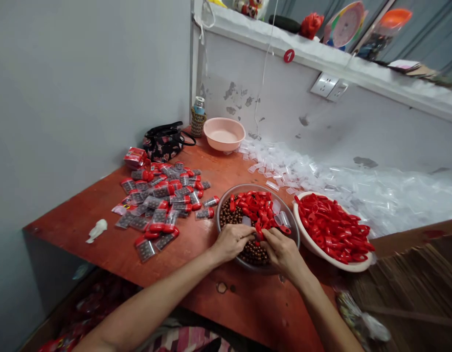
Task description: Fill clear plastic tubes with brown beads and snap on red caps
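Note:
Both hands meet over a metal bowl (pixel 231 191) of brown balls (pixel 229 215), red plastic caps (pixel 253 203) and clear plastic tubes (pixel 282 219). My right hand (pixel 281 247) is closed on a red plastic cap (pixel 259 231) between thumb and fingers. My left hand (pixel 233 239) pinches at the cap's left side; whatever lies between its fingertips is mostly hidden. On the left of the table lies a pile of filled clear tubes with red caps (pixel 158 203).
A white basin (pixel 321 256) heaped with red caps (pixel 328 227) stands right of the bowl. Clear tubes (pixel 339 183) pile along the wall. A pink basin (pixel 224 145), a flowered bag (pixel 165 149), a bottle (pixel 199 105) and crumpled tissue (pixel 97 230) are on the red table (pixel 112 254). Cardboard (pixel 409 288) is at right.

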Demonstrator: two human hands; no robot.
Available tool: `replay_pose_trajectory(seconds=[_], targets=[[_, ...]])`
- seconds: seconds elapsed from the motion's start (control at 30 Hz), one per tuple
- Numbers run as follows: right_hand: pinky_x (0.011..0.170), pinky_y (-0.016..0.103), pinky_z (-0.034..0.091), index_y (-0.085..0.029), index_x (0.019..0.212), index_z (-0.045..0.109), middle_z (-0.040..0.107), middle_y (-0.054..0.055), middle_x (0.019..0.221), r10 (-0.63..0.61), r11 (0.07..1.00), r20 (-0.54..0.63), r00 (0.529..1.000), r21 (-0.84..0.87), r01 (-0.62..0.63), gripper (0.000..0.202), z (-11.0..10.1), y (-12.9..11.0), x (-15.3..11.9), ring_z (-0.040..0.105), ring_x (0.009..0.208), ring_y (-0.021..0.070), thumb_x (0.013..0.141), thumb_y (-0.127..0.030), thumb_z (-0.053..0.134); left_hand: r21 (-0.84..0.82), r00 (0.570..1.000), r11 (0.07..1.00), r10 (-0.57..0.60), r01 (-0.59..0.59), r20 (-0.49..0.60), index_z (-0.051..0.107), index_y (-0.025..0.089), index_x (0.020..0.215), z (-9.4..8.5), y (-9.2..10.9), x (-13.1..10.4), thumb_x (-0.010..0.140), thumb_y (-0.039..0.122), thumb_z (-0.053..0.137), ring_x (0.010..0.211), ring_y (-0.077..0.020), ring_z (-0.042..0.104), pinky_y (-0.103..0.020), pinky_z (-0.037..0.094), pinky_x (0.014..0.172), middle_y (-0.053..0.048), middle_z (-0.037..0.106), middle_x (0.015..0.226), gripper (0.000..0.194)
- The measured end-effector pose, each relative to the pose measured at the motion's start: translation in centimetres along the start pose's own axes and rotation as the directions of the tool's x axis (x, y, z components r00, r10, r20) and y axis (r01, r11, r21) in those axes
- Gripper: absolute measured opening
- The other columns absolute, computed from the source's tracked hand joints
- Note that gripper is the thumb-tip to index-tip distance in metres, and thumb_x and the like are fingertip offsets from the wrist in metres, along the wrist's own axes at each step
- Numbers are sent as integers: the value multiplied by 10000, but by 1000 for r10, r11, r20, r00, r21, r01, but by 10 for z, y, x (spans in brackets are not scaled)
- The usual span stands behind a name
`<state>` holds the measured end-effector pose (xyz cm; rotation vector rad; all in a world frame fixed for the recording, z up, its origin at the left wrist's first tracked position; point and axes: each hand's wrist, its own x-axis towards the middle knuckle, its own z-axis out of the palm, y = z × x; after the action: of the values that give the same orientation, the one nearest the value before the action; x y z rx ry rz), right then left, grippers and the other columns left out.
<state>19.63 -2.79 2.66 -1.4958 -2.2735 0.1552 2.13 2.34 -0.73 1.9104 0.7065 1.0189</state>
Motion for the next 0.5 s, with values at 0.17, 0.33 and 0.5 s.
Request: replay_pose_trajectory(seconds=[0.17,0.33,0.5], targets=[[664,242,474,-192,1006,601,608,36,793,22,967,59,998,254,-36,218,-16,14,10,585,722,147,815,-270,529,-109,995,990,-89,94,51,677,187,978,-3,0,5,801,239,519,839,-168,636,-243,459,786,-33,701,921,243],[719,282,473,-194,1004,599,630,41,862,119,927,126,985,342,-155,254,-31,11,23,587,784,168,787,-323,562,-288,969,925,-240,248,63,665,137,996,-4,-2,9,802,306,509,788,-180,638,-248,492,688,-47,696,914,301],[662,261,471,-185,933,584,616,26,804,237,856,36,971,465,-226,209,-13,10,21,573,721,151,795,-339,549,-260,979,948,-198,181,-42,673,178,981,-3,-3,6,807,293,511,867,-167,624,-253,462,814,-32,683,978,265]])
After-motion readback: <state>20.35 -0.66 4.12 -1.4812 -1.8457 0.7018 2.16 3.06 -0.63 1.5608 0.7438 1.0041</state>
